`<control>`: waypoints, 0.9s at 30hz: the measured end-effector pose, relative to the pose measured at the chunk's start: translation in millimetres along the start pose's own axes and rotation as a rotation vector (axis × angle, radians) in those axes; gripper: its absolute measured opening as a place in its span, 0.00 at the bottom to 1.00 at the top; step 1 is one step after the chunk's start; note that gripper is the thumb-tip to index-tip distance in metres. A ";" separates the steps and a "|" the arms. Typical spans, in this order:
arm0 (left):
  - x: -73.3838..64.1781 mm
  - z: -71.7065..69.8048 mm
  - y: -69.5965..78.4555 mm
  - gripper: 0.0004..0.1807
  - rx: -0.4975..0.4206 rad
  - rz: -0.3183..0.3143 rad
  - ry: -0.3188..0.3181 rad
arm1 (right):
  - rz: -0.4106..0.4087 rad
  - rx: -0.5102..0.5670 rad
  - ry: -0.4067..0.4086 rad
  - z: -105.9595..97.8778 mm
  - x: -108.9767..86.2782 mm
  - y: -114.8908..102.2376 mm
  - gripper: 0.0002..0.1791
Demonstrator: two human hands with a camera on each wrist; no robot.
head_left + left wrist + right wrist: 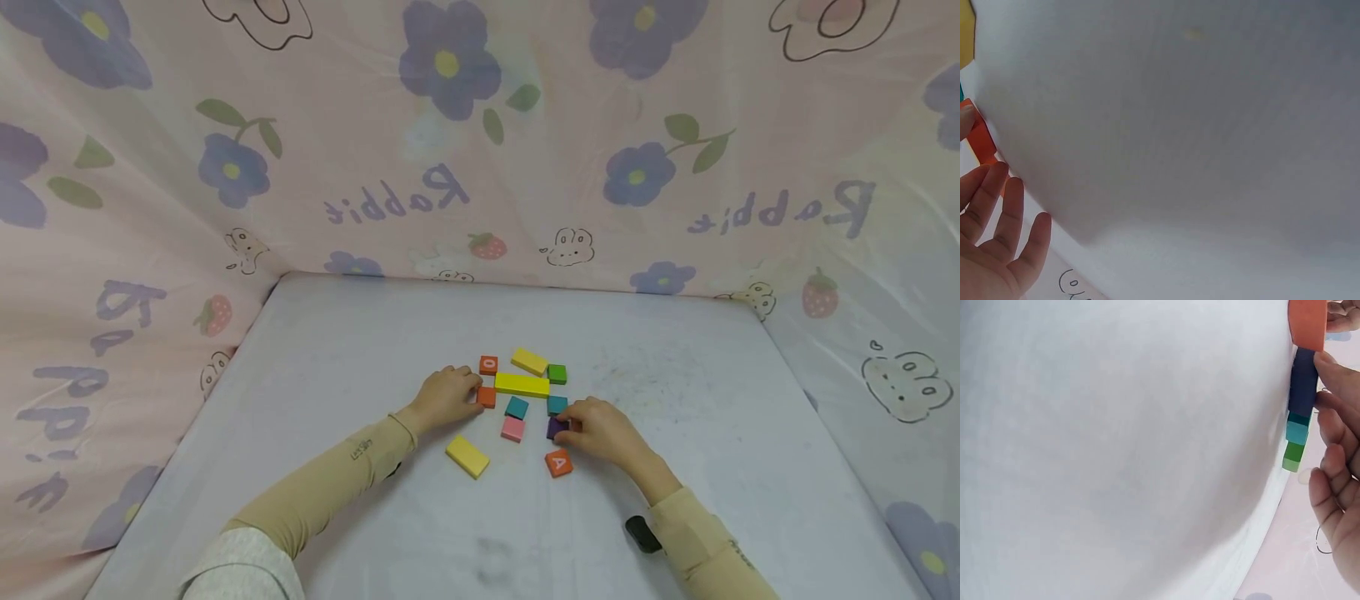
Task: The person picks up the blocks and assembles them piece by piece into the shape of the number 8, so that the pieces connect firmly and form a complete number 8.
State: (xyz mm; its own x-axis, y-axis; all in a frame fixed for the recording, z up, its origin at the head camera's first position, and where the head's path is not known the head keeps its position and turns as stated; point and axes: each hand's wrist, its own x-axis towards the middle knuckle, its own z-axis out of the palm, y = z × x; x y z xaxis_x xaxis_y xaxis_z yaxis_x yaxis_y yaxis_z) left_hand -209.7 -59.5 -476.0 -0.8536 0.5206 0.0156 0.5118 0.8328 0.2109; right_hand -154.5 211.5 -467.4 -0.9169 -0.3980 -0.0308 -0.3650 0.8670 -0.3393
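Note:
My left hand (446, 398) is at the left side of an orange block (487, 397), pinching it between thumb and fingers. In the left wrist view its other fingers spread loosely beside that block. With thumb and forefinger my right hand (600, 429) pinches a dark purple block (556, 428). Just beyond lies a teal block (557, 405), then a green one (557, 373). An orange block lettered A (558, 462) sits nearer me. Between the hands are a long yellow block (522, 384), another teal block (517, 407) and a pink block (513, 429).
A yellow block (467, 457) lies at the near left, and another yellow block (529, 361) beyond the long one. An orange block marked O (488, 365) is at the far left. Patterned cloth walls (525, 192) enclose the white table (360, 333).

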 end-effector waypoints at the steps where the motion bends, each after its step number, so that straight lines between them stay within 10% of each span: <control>1: -0.1 0.3 0.0 0.19 0.001 -0.001 0.000 | 0.001 -0.001 -0.001 0.0 -0.2 -0.3 0.17; 27: -3.0 -0.3 0.4 0.22 -0.013 -0.002 0.005 | 0.037 -0.055 0.064 3.1 3.9 -10.6 0.17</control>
State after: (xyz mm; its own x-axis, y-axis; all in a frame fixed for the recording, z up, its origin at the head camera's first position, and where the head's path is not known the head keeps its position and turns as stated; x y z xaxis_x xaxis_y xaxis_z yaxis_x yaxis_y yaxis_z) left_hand -206.9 -60.8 -475.7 -0.8553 0.5178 0.0200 0.5086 0.8315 0.2236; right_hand -153.6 199.8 -466.8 -0.9377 -0.3470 0.0188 -0.3375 0.8965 -0.2869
